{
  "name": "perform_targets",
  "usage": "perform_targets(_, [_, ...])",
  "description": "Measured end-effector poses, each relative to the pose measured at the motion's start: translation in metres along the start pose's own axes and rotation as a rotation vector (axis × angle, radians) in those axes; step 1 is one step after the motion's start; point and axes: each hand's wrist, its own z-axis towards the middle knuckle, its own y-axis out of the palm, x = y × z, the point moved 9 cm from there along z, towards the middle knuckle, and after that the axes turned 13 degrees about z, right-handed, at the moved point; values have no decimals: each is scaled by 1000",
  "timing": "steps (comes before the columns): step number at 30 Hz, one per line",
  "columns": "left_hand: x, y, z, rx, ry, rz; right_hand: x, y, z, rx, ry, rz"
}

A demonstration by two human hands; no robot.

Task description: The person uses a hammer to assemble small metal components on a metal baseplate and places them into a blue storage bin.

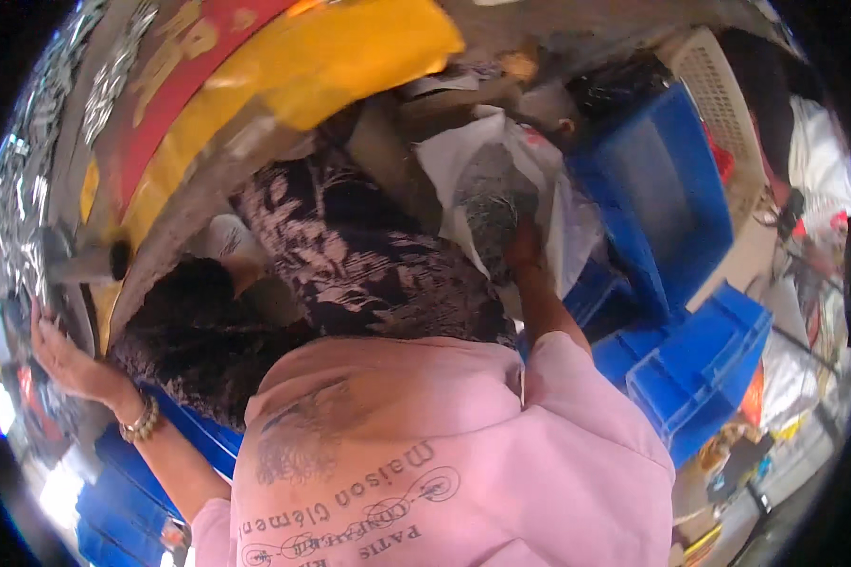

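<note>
At the far left my left hand is raised with its fingers stretched out. It wears a beaded bracelet at the wrist. Just above the fingers is a grey, rounded part with a dark-ended bar; whether I touch it is unclear. My right hand reaches down to a speckled grey mass at a white sack. That mass lies in or on the sack, narrowing toward my body. The right fingers are shaded and blurred against it, so their grip does not show.
Right of the sack stand a blue plastic bin and another blue bin. Behind them is a cream perforated basket. Yellow sheeting lies ahead. Silvery strips are at far left, and more blue bins lower left.
</note>
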Motion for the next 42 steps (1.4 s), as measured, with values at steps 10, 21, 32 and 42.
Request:
perform_targets(10, [12, 5, 3, 2, -126, -74, -26, -13, -56, 98, 102, 141])
perform_targets(21, [11, 3, 1, 37, 66, 75, 24, 40, -69, -256, 117, -139])
perform_targets(32, [7, 8, 0, 36, 85, 129, 5, 35, -61, -320, 83, -215])
perform_targets(42, [2, 23, -8, 69, 327, 260, -20, -1, 15, 125, -478, -285])
